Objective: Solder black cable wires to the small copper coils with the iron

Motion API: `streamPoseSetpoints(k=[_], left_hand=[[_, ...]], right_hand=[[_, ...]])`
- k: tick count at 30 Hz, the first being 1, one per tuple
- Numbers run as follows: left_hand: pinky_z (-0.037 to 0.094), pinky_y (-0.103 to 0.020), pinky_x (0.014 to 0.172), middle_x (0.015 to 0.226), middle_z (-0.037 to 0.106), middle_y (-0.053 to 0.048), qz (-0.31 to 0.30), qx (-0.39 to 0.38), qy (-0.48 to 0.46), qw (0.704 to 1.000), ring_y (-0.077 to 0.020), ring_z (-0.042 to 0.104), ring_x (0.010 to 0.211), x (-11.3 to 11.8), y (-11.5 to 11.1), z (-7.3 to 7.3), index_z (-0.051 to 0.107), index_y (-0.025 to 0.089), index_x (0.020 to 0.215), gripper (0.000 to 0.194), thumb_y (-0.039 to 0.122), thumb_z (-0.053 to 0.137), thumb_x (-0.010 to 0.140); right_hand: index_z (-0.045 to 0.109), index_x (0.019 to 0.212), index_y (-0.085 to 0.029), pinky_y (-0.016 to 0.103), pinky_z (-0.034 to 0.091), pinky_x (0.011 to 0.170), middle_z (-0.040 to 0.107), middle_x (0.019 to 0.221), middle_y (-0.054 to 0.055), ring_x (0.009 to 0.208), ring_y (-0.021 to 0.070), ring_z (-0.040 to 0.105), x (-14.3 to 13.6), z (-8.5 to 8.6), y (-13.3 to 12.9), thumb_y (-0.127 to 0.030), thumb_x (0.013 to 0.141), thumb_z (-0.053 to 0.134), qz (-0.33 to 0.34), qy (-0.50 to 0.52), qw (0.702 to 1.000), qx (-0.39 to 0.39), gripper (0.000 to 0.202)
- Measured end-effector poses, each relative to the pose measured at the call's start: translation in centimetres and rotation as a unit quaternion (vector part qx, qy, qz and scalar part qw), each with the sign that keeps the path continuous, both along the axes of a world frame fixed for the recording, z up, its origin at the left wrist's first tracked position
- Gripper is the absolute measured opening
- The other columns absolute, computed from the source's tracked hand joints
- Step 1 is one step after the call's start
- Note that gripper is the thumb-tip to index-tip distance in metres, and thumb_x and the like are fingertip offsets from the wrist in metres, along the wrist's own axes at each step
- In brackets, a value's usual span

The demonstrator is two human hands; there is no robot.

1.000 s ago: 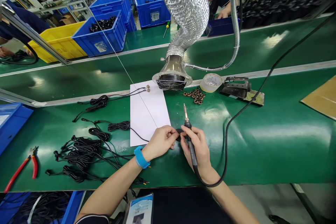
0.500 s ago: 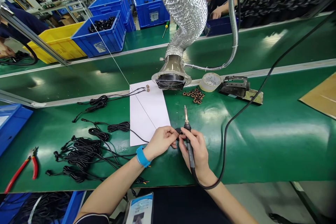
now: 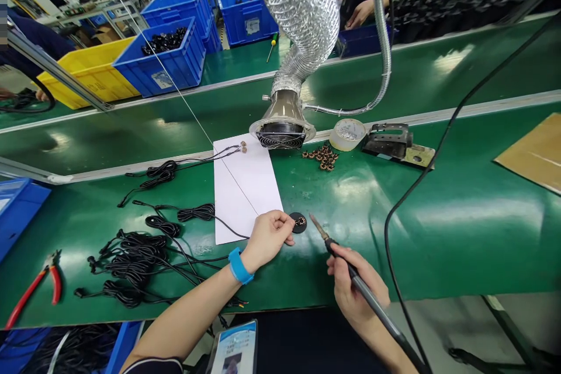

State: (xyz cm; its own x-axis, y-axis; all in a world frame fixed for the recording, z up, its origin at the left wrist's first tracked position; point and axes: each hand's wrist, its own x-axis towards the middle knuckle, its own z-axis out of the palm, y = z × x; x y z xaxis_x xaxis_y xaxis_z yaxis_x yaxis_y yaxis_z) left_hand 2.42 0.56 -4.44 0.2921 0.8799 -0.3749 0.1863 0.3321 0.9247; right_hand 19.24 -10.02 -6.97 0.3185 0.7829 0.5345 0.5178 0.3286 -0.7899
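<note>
Tabletop: green, glossy. Left: blue bin; nearer, red-handled pliers; right of these, black cables in a loose heap. Centre: white paper, black disc just right of it. Far, right of paper: small copper-coloured parts piled, metal stand. Far right: brown sheet.

Factory workshop, green workbench, foil exhaust duct, soldering iron, blue parts bins
</note>
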Motion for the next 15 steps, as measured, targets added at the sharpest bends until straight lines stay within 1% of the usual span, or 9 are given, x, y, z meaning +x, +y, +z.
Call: streamPoseSetpoints(k=[3, 6, 10, 15], left_hand=[[0.054, -0.025, 0.059, 0.059, 0.062, 0.000, -0.001, 0.018, 0.009, 1.000, -0.0137, 0.065, 0.054, 0.06, -0.21, 0.01, 0.062, 0.013, 0.085, 0.024, 0.038, 0.063, 0.087], [0.053, -0.025, 0.059, 0.060, 0.062, 0.000, -0.004, 0.042, 0.022, 0.999, -0.0140, 0.065, 0.055, 0.15, -0.39, 0.05, 0.062, 0.014, 0.085, 0.023, 0.037, 0.061, 0.088], [0.052, -0.025, 0.060, 0.060, 0.061, 0.000, -0.002, 0.054, 0.033, 0.998, -0.0138, 0.064, 0.055, 0.33, -0.60, 0.31, 0.061, 0.014, 0.083, 0.021, 0.034, 0.060, 0.088], [0.051, -0.025, 0.059, 0.059, 0.062, -0.001, -0.005, 0.052, 0.044, 0.998, -0.0145, 0.064, 0.056, 0.40, -0.73, 0.66, 0.062, 0.014, 0.084, 0.021, 0.035, 0.060, 0.088]], right_hand=[[0.068, 0.110, -0.021, 0.027, 0.057, 0.062, 0.068, 0.072, -0.002, 0.059, 0.0116, 0.065, 0.09, 0.01, -1.04, -0.009, 0.089, 0.056, 0.006, -0.013, 1.000, 0.009, 0.028], [0.068, 0.110, -0.020, 0.029, 0.057, 0.063, 0.066, 0.067, -0.004, 0.057, 0.0122, 0.064, -0.07, 0.29, -1.09, -0.010, 0.088, 0.057, 0.016, -0.038, 0.998, 0.039, 0.027], [0.066, 0.112, -0.019, 0.029, 0.055, 0.063, 0.067, 0.067, -0.004, 0.056, 0.0122, 0.064, -0.27, 0.69, -0.66, -0.009, 0.087, 0.057, 0.030, -0.052, 0.997, 0.046, 0.029], [0.066, 0.111, -0.020, 0.029, 0.056, 0.064, 0.067, 0.066, -0.004, 0.058, 0.0128, 0.065, -0.40, 0.79, -0.47, -0.009, 0.088, 0.056, 0.031, -0.059, 0.997, 0.047, 0.028]])
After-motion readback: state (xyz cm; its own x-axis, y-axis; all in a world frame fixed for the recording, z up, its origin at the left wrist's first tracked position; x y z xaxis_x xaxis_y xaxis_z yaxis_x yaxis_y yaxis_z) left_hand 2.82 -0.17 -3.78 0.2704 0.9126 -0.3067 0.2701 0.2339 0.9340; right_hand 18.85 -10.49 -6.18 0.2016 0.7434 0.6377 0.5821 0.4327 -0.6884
